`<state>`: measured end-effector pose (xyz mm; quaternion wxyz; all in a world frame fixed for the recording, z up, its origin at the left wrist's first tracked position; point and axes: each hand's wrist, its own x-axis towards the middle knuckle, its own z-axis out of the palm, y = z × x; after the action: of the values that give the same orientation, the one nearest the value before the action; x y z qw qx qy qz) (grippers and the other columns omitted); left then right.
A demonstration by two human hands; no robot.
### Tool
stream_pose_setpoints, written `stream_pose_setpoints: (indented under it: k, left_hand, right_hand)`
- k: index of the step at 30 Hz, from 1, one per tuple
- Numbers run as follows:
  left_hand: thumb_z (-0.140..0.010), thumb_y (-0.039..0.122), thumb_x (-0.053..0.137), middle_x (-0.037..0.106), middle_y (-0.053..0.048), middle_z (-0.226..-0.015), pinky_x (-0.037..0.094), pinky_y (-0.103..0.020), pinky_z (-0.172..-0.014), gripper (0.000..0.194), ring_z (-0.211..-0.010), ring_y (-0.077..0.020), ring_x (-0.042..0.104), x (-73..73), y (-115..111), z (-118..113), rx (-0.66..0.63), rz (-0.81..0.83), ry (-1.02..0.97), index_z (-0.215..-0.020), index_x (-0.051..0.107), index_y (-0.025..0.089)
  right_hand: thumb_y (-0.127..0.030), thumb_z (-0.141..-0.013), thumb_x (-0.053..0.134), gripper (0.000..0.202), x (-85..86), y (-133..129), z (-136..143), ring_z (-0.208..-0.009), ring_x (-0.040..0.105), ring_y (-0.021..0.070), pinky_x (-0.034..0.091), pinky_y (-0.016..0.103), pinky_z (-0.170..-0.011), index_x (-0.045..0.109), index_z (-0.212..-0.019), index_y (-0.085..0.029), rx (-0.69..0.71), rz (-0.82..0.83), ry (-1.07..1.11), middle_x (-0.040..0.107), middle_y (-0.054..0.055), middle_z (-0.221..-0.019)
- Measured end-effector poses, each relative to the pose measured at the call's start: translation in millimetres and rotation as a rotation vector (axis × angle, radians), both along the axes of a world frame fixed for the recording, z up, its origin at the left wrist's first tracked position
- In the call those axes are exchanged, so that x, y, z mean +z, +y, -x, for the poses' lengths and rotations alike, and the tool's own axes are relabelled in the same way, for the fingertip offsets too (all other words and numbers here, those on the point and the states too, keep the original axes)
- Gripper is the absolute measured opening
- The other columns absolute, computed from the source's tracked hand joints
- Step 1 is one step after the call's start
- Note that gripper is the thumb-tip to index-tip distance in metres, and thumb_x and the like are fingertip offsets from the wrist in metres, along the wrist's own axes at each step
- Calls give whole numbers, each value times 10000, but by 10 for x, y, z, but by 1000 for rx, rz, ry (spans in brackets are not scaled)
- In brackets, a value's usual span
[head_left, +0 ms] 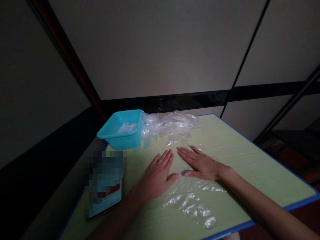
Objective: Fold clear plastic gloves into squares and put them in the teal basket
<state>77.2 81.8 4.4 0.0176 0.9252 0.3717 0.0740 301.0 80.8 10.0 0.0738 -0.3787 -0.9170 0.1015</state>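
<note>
A clear plastic bag lies on the pale green table, its crinkled part toward the near edge. My left hand rests palm down at the bag's left side, fingers stretched out. Opposite it, my right hand also lies flat, fingers extended and thumb pointing toward the left one. Both seem to press on the bag's upper part, though its exact outline under them is hard to make out. Neither hand grips anything.
A turquoise plastic basket with something whitish inside stands at the back left. Beside it is a heap of clear plastic bags. A phone or tablet-like object, partly blurred out, lies at the left edge. Cabinet panels rise behind the table.
</note>
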Motion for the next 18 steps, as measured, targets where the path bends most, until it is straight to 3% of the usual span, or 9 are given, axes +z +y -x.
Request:
stream_pose_setpoints:
  k: [18]
  left_hand:
    - [-862,461,367,230,-135,-1433,156,-395,-1069,623,-1327,-218,171,55,-15,-20,20,44,24,-1352,249,96]
  right_hand:
    - [-598,-838,313,777,20,-4,15,-1334,105,237,18,461,-1085,118,-1401,-100,-8,19,9,128,146,-1444]
